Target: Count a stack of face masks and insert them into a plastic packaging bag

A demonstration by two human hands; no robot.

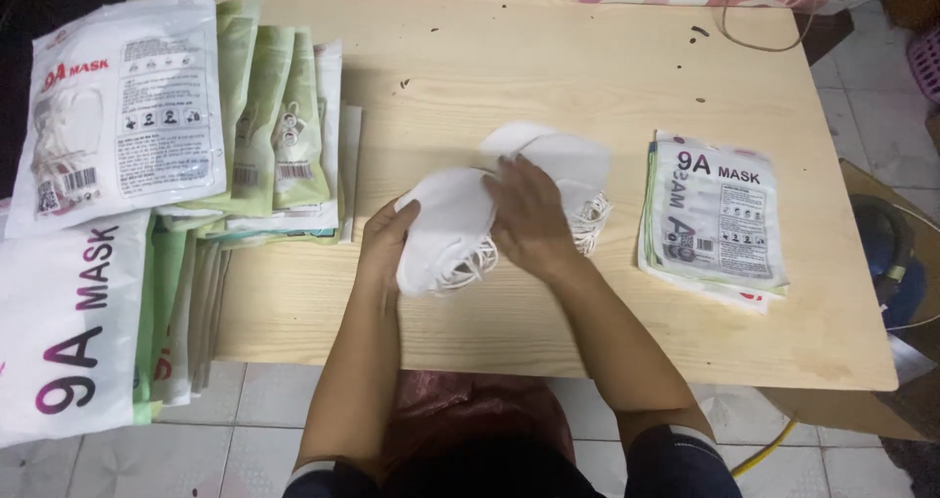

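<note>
A small stack of white folded face masks [448,226] with white ear loops lies at the middle of a low wooden table [587,77]. My left hand [384,241] grips the stack's left edge. My right hand [529,219] lies flat on top of the masks, pressing them down. More white masks [568,155] fan out behind my right hand, their ear loops spilling to the right.
A pile of flat printed mask pouches [717,219] lies right of my hands. Many filled white and green mask packs [255,126] are stacked on the table's left, with large white packs [69,332] overhanging the edge. Tiled floor surrounds the table; a cable lies at the far right.
</note>
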